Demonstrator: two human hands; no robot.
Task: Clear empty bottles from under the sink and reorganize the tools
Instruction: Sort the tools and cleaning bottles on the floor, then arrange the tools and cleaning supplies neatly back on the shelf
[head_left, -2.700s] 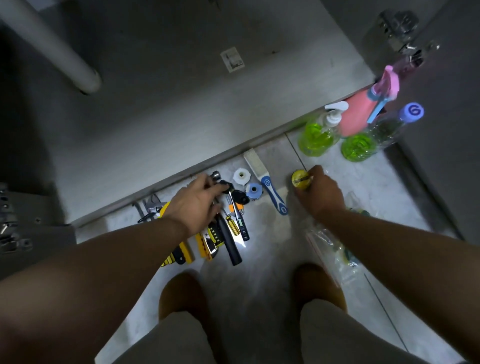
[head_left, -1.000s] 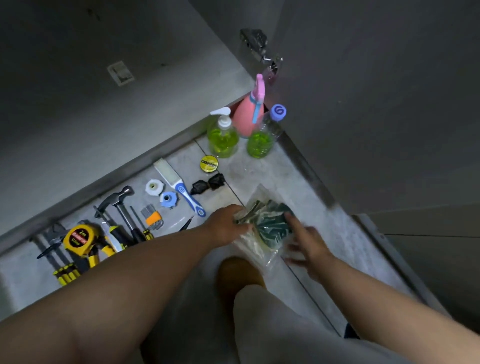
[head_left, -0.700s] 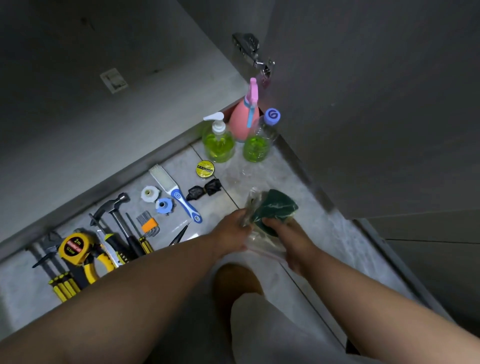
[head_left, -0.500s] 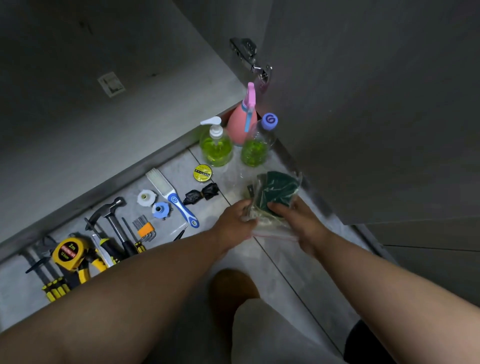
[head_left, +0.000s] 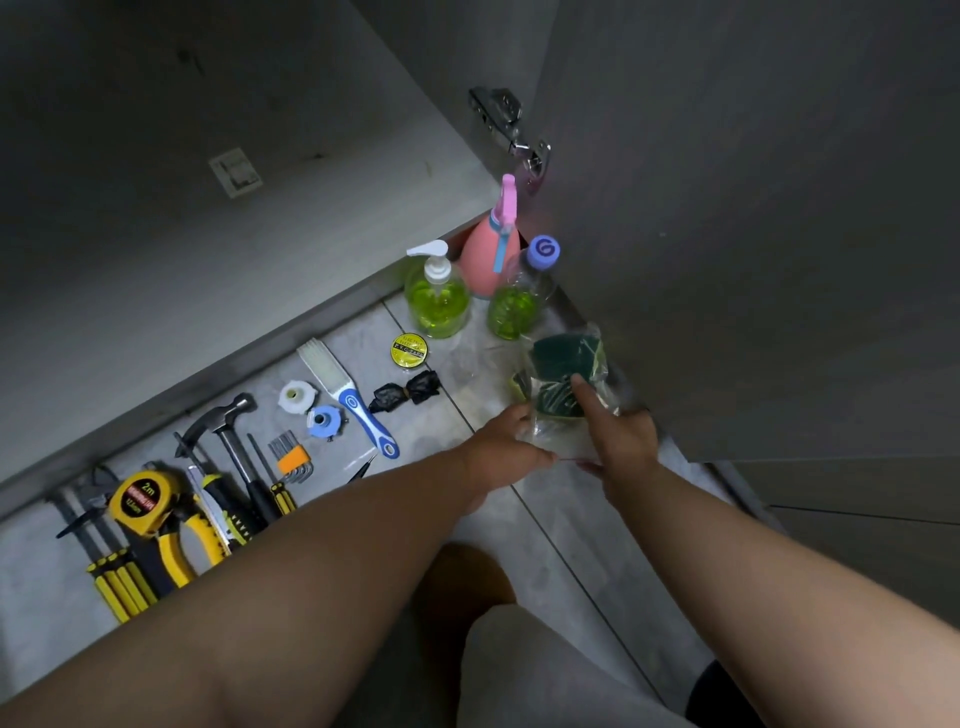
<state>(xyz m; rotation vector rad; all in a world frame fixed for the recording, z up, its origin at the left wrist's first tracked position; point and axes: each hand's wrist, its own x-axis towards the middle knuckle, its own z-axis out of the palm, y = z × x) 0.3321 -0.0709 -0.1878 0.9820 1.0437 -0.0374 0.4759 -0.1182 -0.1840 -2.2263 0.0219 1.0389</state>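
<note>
Holding sponge bag (head_left: 566, 364), long axis pointing away

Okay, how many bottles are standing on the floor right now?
3. A green pump bottle on the left, a pink spray bottle behind it at the cabinet edge, and a purple-capped clear bottle on the right beside the door. Others may be hidden behind the door.

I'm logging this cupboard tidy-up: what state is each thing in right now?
clear bag, held in both hands, green pads inside
left hand, grips the bag's near edge
right hand, holds the bag, forefinger on a pad
pump bottle, upright, part full of green liquid
pink spray bottle, upright
purple-capped bottle, upright, capped
cabinet door, open
hammer, lying flat on the floor
tape measure, lying flat on the floor
</note>
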